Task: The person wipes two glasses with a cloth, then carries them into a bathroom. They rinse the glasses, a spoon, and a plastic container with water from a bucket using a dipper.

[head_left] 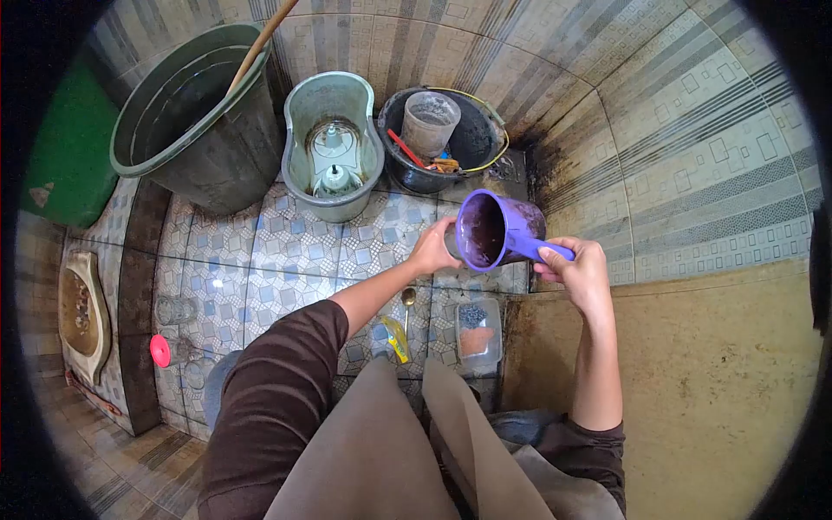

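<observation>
My right hand (576, 269) is closed around the handle of a purple water dipper (524, 217). The dipper is tilted, its mouth turned left and toward me; the inside looks dark and wet. At its rim, my left hand (432, 250) curls its thumb and fingers around what looks like a clear glass (451, 243), mostly hidden by hand and dipper. Below on the tiled floor lie a spoon (408, 299) and a yellow packet (395, 338). Beside them sits a clear plastic tub (478, 334) holding a dark scouring pad and an orange-pink piece.
A large grey bin (217, 165) with a wooden stick, a pale green tub (334, 208) and a black bucket (420, 180) line the back wall. Clear glasses (176, 309) and a pink lid (160, 351) are on the left floor. A low wall (667, 364) borders the right.
</observation>
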